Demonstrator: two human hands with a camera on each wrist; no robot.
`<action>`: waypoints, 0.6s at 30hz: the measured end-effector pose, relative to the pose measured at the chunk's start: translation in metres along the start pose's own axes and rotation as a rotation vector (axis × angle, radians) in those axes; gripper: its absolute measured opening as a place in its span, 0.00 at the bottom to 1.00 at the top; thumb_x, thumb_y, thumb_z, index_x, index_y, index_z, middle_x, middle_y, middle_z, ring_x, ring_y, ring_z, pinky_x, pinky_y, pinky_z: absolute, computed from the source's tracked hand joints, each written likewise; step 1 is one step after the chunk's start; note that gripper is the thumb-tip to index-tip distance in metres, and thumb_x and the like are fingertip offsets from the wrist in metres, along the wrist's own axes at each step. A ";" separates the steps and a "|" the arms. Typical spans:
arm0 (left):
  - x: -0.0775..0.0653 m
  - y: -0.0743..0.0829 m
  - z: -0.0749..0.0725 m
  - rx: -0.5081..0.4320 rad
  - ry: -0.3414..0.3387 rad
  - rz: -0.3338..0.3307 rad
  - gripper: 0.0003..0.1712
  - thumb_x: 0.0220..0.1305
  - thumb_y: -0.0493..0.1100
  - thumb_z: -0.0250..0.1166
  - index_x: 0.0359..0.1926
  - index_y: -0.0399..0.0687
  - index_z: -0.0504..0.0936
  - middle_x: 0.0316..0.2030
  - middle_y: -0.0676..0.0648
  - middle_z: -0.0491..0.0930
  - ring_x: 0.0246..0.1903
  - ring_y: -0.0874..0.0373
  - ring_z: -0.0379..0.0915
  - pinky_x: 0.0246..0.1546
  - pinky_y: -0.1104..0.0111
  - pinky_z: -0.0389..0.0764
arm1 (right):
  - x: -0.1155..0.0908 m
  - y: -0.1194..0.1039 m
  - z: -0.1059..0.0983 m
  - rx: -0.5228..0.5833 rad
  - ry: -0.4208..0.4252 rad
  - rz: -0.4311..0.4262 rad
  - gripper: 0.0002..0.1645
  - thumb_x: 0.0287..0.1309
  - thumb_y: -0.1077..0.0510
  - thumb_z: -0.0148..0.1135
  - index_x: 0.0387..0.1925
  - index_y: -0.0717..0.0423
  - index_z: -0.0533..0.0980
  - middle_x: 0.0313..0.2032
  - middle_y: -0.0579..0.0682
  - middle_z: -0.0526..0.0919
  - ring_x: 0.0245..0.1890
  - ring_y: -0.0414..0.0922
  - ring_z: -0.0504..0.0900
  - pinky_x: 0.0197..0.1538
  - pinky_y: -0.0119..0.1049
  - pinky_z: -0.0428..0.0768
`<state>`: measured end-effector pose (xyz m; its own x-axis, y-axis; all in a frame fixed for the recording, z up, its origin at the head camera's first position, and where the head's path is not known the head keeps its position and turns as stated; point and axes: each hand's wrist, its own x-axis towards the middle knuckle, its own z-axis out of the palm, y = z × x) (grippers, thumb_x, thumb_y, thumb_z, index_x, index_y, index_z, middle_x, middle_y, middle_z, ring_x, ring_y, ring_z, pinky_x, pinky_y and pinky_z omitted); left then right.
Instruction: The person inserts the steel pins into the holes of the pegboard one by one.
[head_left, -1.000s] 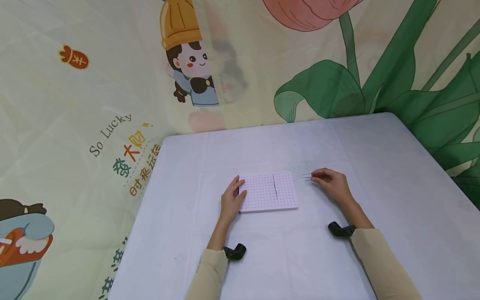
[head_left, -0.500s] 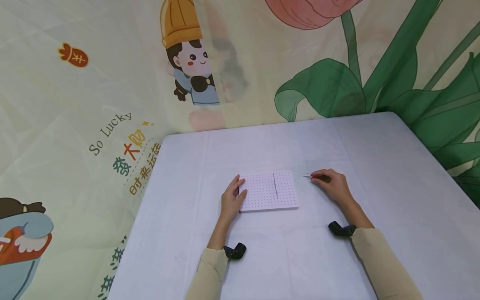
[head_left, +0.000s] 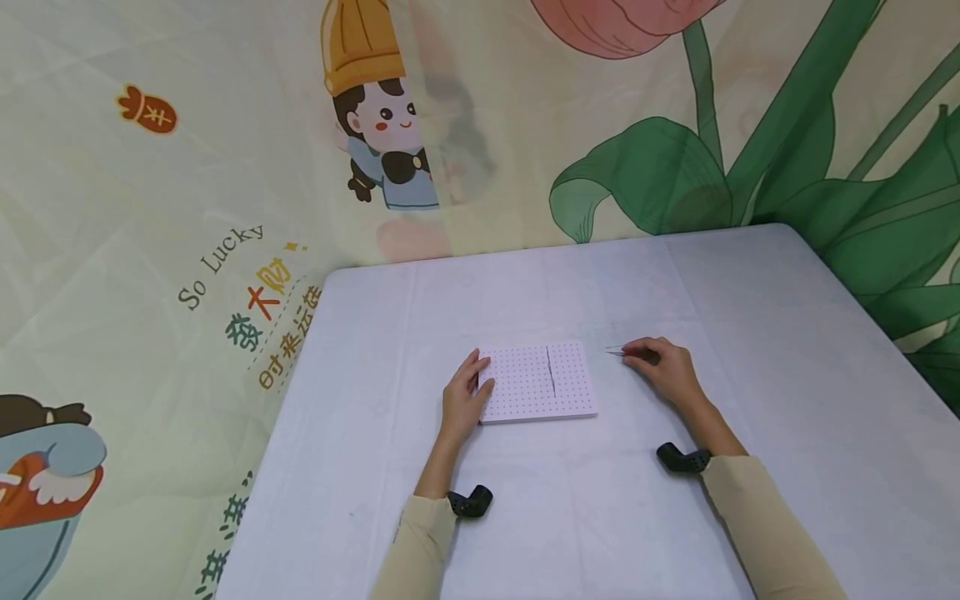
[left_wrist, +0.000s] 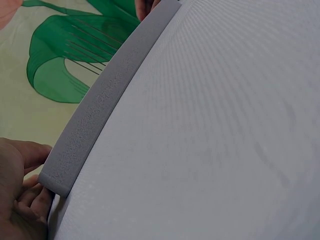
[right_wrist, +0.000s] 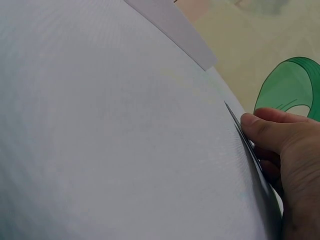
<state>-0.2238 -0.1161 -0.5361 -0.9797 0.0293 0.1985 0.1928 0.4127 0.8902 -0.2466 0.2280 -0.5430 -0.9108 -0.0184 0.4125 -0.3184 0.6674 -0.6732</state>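
Observation:
A white pegboard (head_left: 517, 385) with a grid of small holes lies flat on the table. Several thin dark pins (head_left: 551, 372) stand in a line toward its right side; the left wrist view shows them rising above the slab. My left hand (head_left: 463, 402) grips the board's left edge, thumb and a finger over the top, other fingers curled at its side. To the right of the board, my right hand (head_left: 666, 368) pinches slender pointed tweezers (right_wrist: 241, 132) between thumb and fingers. Their tips point left, a little apart from the board, with nothing visible between them.
A white cloth covers the table (head_left: 420, 333). Behind it hangs a printed backdrop (head_left: 495, 125) with leaves and a cartoon figure. A black wrist device (head_left: 471, 502) is worn on the left arm, another black device (head_left: 682, 458) on the right.
The tweezer tips have drawn closer together since a second ago, the right hand staying nearly in place. My left hand and the pegboard have not moved.

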 end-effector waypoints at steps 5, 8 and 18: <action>0.000 0.001 0.000 0.000 0.000 0.004 0.21 0.58 0.37 0.59 0.54 0.45 0.73 0.64 0.49 0.60 0.62 0.58 0.58 0.58 0.73 0.65 | 0.000 0.000 0.000 0.005 0.011 -0.012 0.08 0.45 0.61 0.67 0.31 0.54 0.80 0.30 0.48 0.82 0.30 0.40 0.76 0.30 0.19 0.72; 0.000 0.001 -0.001 -0.003 0.001 0.014 0.21 0.58 0.37 0.59 0.54 0.44 0.73 0.64 0.47 0.60 0.62 0.57 0.58 0.58 0.72 0.66 | -0.001 0.000 -0.001 0.011 0.005 -0.021 0.07 0.45 0.61 0.67 0.31 0.54 0.80 0.30 0.49 0.82 0.30 0.41 0.76 0.30 0.20 0.73; 0.000 0.000 -0.001 -0.010 -0.007 0.021 0.21 0.58 0.37 0.59 0.55 0.43 0.73 0.64 0.47 0.60 0.61 0.57 0.59 0.57 0.73 0.66 | -0.002 -0.002 -0.003 -0.044 -0.036 0.012 0.09 0.46 0.59 0.67 0.33 0.55 0.81 0.33 0.50 0.83 0.36 0.45 0.75 0.37 0.36 0.75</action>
<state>-0.2238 -0.1168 -0.5359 -0.9758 0.0437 0.2142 0.2134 0.4032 0.8899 -0.2433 0.2292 -0.5405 -0.9236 -0.0364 0.3816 -0.2962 0.6998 -0.6501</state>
